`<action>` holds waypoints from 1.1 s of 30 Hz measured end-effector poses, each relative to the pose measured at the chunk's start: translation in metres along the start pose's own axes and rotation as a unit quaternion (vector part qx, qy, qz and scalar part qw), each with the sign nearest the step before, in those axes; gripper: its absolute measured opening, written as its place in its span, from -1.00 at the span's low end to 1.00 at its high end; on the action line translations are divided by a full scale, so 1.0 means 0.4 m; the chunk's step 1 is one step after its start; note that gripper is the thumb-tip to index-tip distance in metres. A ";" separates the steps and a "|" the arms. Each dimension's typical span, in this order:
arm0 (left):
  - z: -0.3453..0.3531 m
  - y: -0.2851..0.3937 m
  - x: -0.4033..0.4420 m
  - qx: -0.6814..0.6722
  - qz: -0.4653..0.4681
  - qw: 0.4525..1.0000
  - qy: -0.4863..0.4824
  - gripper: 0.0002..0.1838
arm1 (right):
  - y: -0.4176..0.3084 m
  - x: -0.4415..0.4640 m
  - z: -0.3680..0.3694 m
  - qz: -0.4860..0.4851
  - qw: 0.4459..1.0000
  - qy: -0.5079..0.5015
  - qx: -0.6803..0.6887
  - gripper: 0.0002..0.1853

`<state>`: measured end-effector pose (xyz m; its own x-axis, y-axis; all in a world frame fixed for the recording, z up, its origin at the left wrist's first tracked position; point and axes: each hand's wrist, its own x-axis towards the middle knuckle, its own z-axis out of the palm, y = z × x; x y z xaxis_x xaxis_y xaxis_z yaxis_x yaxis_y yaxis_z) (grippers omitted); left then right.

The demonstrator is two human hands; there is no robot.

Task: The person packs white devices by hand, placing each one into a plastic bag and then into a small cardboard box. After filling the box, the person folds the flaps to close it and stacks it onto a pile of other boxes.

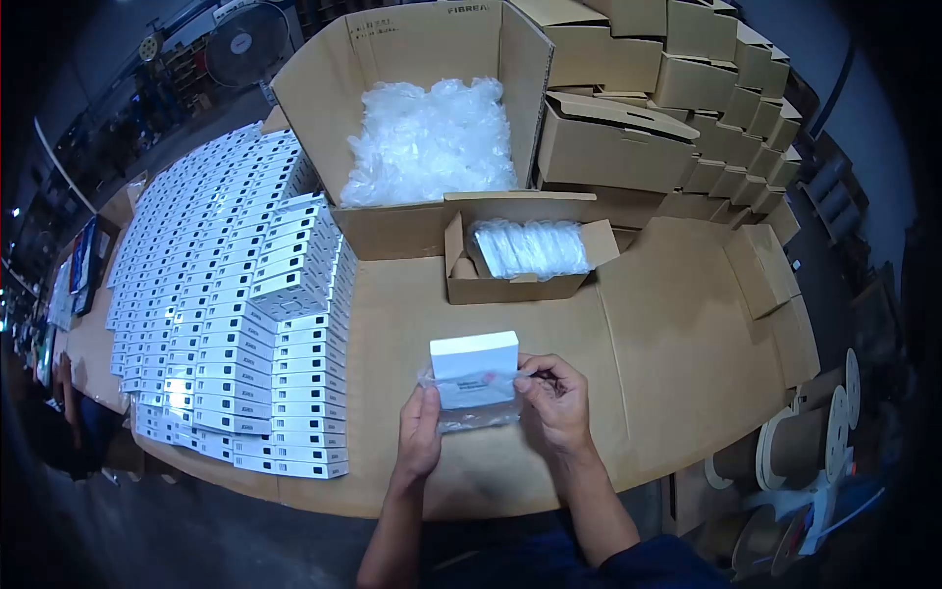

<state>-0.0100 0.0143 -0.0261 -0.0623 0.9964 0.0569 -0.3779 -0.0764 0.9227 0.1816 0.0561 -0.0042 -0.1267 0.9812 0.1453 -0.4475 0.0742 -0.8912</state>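
Note:
Between my two hands a small white box (475, 355) stands partly inside a clear plastic bag (478, 417), its upper part sticking out of the bag's mouth. My left hand (421, 429) pinches the bag's left edge, thumb in front. On the other side my right hand (557, 401) grips the bag's right edge between thumb and fingers. Beyond them sits an open cardboard carton (520, 291) holding a row of bagged white boxes (530, 248).
Stacked white boxes (221, 294) cover the table's left side. A big carton (314, 83) of clear plastic bags (432, 137) stands at the back. Folded brown cartons (613, 147) pile up at back right. Cable reels (805, 442) are at lower right; another person's arm (69, 388) shows far left.

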 end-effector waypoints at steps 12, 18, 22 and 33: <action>0.023 0.040 0.012 0.030 0.017 0.998 -0.057 -0.37 | -0.005 -0.008 0.027 -0.001 0.998 -0.001 0.055 -0.87; 0.044 0.046 -0.011 -0.062 -0.121 0.988 -0.066 -0.43 | 0.025 -0.011 0.059 -0.060 0.986 0.154 -0.016 -0.87; 0.046 0.022 -0.004 -0.024 -0.122 0.992 -0.024 -0.59 | -0.012 -0.029 0.075 -0.038 0.992 0.110 -0.056 -0.87; 0.039 0.033 0.025 -0.003 -0.134 0.991 0.024 -0.59 | -0.064 -0.009 -0.034 -0.070 0.949 -0.184 -0.247 -0.75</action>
<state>-0.0013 0.0236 -0.0076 -0.0032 0.9780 -0.2085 -0.3919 0.1906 0.9001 0.2055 0.0529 0.0123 -0.4381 0.8335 0.3366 -0.0239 0.3635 -0.9313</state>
